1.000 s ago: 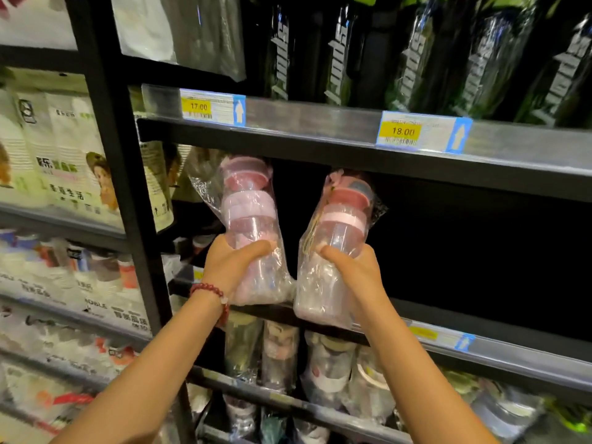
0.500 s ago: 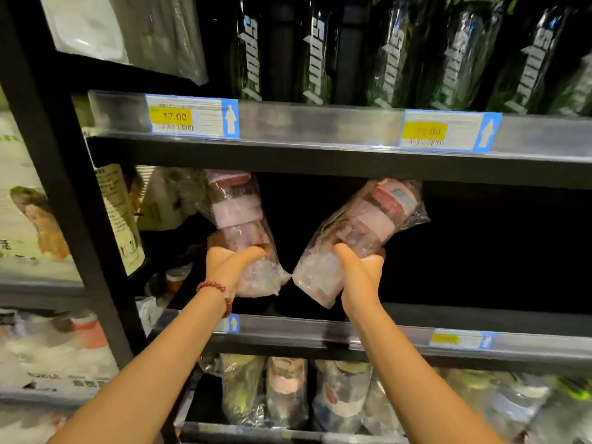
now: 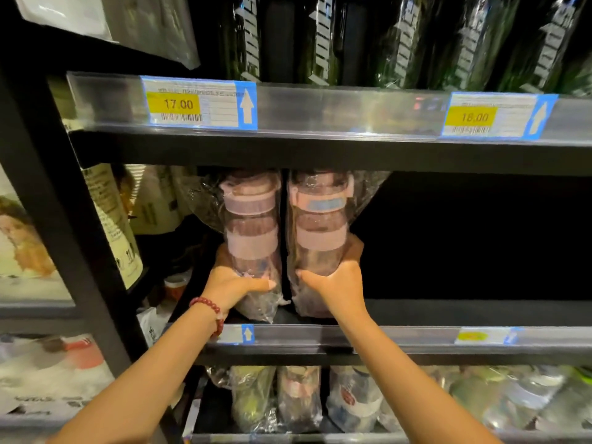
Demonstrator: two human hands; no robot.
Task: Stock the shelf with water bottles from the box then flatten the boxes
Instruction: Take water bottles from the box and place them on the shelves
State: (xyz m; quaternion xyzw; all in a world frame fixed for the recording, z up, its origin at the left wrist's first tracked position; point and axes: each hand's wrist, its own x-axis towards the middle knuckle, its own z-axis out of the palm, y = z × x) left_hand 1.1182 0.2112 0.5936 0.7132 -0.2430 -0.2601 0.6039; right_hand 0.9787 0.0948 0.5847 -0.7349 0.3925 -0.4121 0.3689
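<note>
my left hand curls round the left clear pink-banded plastic-wrapped water bottle, my right hand round its twin; both stand upright, side by side, on the black metal shelf.

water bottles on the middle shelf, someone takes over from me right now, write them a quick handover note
Left hand: grip around the lower body of the left bottle, which is wrapped in clear plastic.
Right hand: grip around the lower body of the right bottle, also wrapped.
Both bottles are upright, side by side with a narrow gap, at the left end of the middle shelf, bases at shelf level.
Done: these two are in position.
Left: release both, fill the dark, unfilled stretch of shelf to the right with more bottles, then flatten the boxes. No box shows in this view, so remaining stock cannot be told.
</note>
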